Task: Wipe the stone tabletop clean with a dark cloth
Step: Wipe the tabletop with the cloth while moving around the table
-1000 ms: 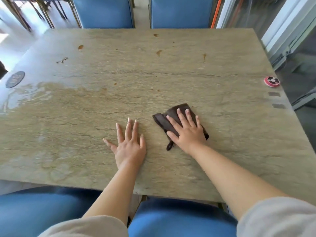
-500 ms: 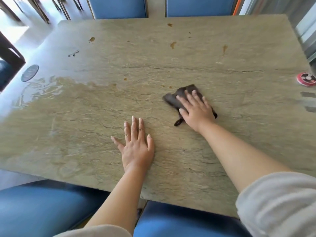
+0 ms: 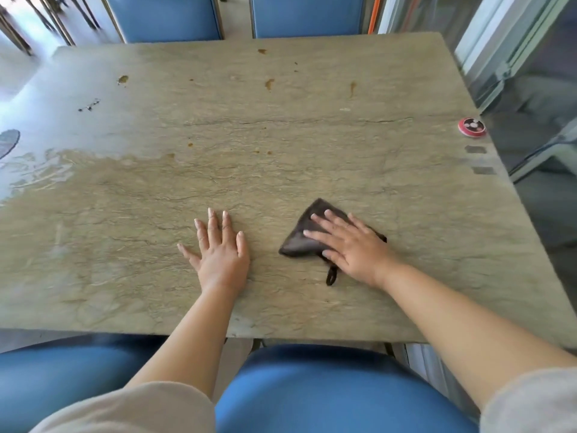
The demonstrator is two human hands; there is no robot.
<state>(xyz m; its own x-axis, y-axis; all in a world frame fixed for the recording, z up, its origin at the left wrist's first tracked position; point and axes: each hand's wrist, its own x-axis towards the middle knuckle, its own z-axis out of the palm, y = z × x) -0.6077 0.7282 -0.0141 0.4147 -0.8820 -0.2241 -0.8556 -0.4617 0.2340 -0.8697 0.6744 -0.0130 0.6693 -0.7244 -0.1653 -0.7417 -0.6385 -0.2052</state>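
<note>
Near worktop (image 3: 437,276) wiped; brown spots (image 3: 269,83) left far side. Right hand (image 3: 352,245) fingers flat, pressing cloth (image 3: 299,242); left hand (image 3: 220,248) spread, empty.

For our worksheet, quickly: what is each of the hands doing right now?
Left hand: open, flat on the tabletop, holding nothing.
Right hand: open, pressing flat on the cloth.

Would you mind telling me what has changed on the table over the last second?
The right hand slid the dark cloth away across the stone tabletop, then back toward the near edge. The left hand stayed flat beside it; the brown stains remain.
</note>
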